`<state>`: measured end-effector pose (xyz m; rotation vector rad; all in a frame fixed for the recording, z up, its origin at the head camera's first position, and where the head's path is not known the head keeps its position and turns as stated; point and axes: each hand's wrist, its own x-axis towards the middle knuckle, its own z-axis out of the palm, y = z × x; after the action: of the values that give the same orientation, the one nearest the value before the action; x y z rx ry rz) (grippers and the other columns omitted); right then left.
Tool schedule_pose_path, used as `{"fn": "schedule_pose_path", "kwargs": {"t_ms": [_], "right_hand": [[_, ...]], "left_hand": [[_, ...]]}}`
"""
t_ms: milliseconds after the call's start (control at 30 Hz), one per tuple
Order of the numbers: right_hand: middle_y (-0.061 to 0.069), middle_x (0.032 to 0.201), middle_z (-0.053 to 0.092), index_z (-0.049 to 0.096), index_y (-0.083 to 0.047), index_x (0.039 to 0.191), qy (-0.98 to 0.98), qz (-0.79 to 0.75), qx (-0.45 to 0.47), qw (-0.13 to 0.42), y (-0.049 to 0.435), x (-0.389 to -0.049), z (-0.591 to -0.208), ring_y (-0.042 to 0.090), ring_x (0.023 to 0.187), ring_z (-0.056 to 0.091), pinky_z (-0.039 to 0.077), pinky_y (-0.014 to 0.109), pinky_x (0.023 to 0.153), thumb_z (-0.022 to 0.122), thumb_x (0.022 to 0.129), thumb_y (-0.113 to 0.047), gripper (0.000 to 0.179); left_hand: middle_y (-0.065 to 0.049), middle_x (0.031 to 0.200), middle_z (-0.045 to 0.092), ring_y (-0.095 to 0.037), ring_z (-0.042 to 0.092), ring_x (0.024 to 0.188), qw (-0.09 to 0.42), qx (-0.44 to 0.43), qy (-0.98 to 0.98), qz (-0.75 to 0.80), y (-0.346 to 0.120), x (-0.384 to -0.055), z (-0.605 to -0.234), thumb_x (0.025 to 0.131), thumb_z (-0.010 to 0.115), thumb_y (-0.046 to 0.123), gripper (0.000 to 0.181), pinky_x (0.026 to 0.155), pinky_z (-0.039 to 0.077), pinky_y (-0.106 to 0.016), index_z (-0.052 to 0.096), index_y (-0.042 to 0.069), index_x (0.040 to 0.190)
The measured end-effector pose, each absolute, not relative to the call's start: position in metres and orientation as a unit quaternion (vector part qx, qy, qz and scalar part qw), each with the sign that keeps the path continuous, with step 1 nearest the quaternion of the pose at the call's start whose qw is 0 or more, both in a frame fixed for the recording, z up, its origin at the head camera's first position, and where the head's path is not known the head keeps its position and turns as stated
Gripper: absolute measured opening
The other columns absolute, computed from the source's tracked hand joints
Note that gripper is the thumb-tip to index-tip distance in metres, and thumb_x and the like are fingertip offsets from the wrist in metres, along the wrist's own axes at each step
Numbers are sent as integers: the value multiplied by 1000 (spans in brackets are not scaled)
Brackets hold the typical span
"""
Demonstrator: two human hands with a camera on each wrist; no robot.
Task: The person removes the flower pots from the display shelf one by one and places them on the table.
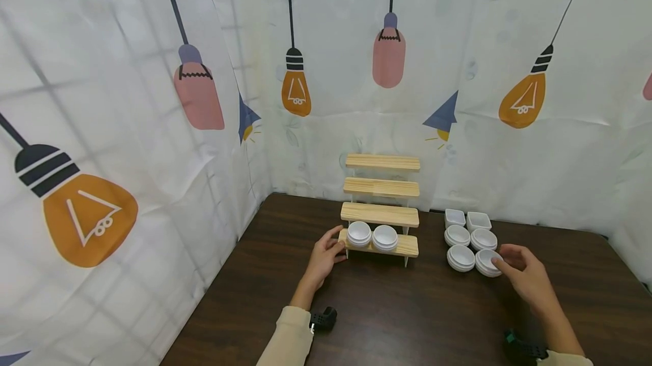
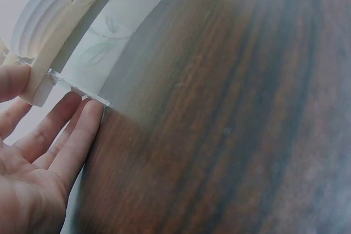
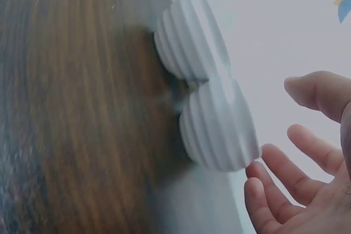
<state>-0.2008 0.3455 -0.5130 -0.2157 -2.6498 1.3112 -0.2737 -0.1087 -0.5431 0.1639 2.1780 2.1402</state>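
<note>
My left hand (image 1: 321, 257) grips the left end of a tiered wooden display stand (image 1: 379, 214). In the left wrist view its thumb lies on the lowest board (image 2: 41, 80), and the fingers reach beneath, by a clear leg (image 2: 82, 90). Two round white ribbed bowls, a left one (image 1: 359, 232) and a right one (image 1: 385, 237), sit side by side on that board. Over at the right, my right hand (image 1: 531, 280) has its fingers spread beside the front right white bowl (image 1: 487, 263). Fingertips meet or nearly meet its side in the right wrist view; contact cannot be told.
Beside that bowl stands another round bowl (image 1: 460, 258), with two more round ones behind. Two square white dishes, a left one (image 1: 454, 218) and a right one (image 1: 478, 220), are at the back. A dark wooden table (image 1: 397, 309) meets a patterned curtain (image 1: 326, 145).
</note>
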Motion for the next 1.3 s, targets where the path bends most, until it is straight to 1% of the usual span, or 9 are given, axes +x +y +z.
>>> {"fn": "schedule_pose_path", "kwargs": {"t_ms": [67,200,267,367,467,767,1000,1167,1300], "right_hand": [[11,122,61,49,1,140,-889,442,-73,95,344,-200,-509,-23,87,42,47,14,66,67,100,-39,60],[10,125,60,48,0,142,-886,446,-77,99,339,-199,-502,-21,88,44,46,13,66,66,100,-39,60],[0,120,62,49,0,141,-884,449,-79,104,335,-198,-499,-21,88,45,46,13,66,66,100,-38,59],[-23,109,59,52,0,138,-877,460,-74,120,329,-197,-496,-20,89,48,46,13,66,69,99,-34,55],[-34,104,53,54,0,135,-874,461,-59,139,321,-197,-494,-20,89,49,46,12,67,69,99,-30,49],[-34,110,55,55,4,133,-857,487,4,168,297,-196,-485,-15,98,54,43,2,80,68,100,-20,43],[-34,110,58,56,2,131,-848,497,26,180,281,-195,-477,-14,99,56,46,3,81,69,99,-16,39],[-26,112,61,58,0,129,-847,500,45,174,263,-193,-476,-12,99,57,47,5,82,68,99,-14,34],[-23,113,61,59,0,129,-845,506,61,161,248,-192,-478,-10,99,58,49,6,82,68,99,-13,34]], "left_hand": [[-17,111,67,-17,63,102,43,55,710,700,-109,-274,-543,106,55,11,50,92,62,-45,43,7,154],[-18,109,66,-18,62,101,50,56,709,701,-110,-276,-543,106,53,8,49,92,62,-48,43,4,154],[-18,108,66,-18,62,101,52,56,710,700,-111,-276,-543,106,53,7,49,92,62,-48,43,3,154],[-16,108,67,-18,63,101,48,56,711,700,-110,-275,-542,106,54,9,49,92,62,-47,44,4,154],[-14,109,68,-17,63,102,46,59,709,701,-110,-274,-543,106,54,11,50,91,62,-46,43,5,154],[-16,113,68,-19,64,105,44,54,715,695,-110,-274,-544,106,55,13,49,91,62,-42,45,11,154],[-14,111,68,-20,64,105,42,57,716,695,-110,-274,-543,106,55,14,50,89,63,-40,44,8,154],[-15,113,68,-24,64,108,45,51,717,694,-110,-274,-543,106,55,14,49,90,63,-40,45,10,154],[-15,113,68,-27,64,109,46,52,716,695,-110,-274,-543,106,55,14,49,89,63,-39,46,10,154]]}}
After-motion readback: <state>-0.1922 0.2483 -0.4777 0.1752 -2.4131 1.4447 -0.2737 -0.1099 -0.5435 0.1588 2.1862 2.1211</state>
